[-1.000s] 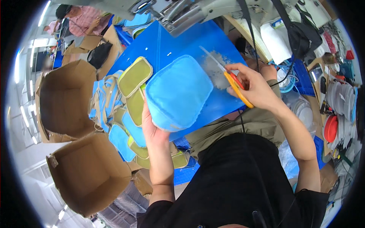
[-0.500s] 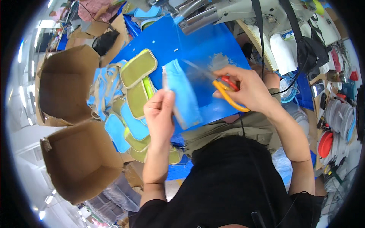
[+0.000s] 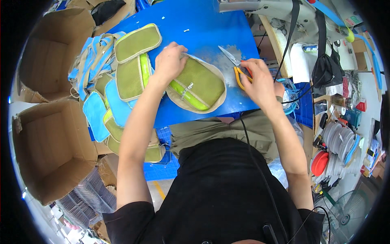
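An olive-green mesh pouch (image 3: 203, 83) with a beige edge and a lime zip strip lies on the blue tabletop (image 3: 195, 40). My left hand (image 3: 171, 63) is closed on its upper left edge, with the fingertips partly hidden. To the right, my right hand (image 3: 260, 81) has its fingers around the orange-and-red handles of scissors (image 3: 230, 56). Their blades point up and left, close to the table and apart from the pouch. Left of my left hand lie more green mesh pieces (image 3: 138, 42) and light blue pieces (image 3: 118, 103), overlapping in a pile.
Blue and beige straps (image 3: 93, 61) lie heaped at the table's left. Two open cardboard boxes, an upper box (image 3: 57, 53) and a lower box (image 3: 53, 150), stand beyond. A sewing machine (image 3: 280, 14) overhangs the far right, with a black bag (image 3: 327, 73) hanging near it.
The light blue piece held up in my left hand has come down to the table, and its green mesh side now faces up. My right hand and the scissors have lowered.
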{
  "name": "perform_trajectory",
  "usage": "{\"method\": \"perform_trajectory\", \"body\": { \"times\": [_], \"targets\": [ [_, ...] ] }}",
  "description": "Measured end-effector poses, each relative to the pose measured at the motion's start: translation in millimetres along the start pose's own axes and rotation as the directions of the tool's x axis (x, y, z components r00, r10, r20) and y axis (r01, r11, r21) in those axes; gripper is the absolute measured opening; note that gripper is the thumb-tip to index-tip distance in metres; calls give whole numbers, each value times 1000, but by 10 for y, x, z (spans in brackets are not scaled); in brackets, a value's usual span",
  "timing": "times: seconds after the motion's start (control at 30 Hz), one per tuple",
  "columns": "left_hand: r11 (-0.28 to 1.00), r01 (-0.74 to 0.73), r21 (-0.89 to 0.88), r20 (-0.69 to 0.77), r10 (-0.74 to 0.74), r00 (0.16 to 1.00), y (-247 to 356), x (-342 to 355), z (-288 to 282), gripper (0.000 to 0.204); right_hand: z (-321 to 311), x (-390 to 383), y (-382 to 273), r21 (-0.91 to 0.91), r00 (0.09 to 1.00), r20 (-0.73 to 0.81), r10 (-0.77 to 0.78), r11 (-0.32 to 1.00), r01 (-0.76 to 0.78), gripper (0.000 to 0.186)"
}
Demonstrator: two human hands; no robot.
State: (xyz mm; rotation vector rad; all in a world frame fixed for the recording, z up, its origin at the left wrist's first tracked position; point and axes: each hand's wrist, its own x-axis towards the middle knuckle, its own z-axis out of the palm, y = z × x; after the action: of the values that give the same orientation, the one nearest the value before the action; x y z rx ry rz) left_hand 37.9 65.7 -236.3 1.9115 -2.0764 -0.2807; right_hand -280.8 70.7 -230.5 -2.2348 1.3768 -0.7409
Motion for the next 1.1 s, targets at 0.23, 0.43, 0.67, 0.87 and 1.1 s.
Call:
{"method": "perform_trajectory", "body": {
  "times": [0.23,0.43,0.67,0.87,1.1],
  "targets": [
    [990,23,-139,-300,-64,952,606,-324,-42,14,479,51,-472,162,985,-122,118,982,-98,35],
    [957,-45,-288,-542,-124,831,1001,-1206,-251,26,-164,-504,-954,306,995,-41,-90,947,98,20],
    [271,246,-931,172,-268,948,1663,-2410,-682,24,-705,-1123,-853,646,943,331,47,716,-262,46],
    [-384,480,-789,495,66,867,1766,-2679,-734,57,-722,-1287,-722,771,944,329,17,573,-279,45],
    [-550,533,-643,592,85,802,1770,-2539,-609,55,-782,-1313,-714,757,958,281,66,598,-263,38]
  ]
}}
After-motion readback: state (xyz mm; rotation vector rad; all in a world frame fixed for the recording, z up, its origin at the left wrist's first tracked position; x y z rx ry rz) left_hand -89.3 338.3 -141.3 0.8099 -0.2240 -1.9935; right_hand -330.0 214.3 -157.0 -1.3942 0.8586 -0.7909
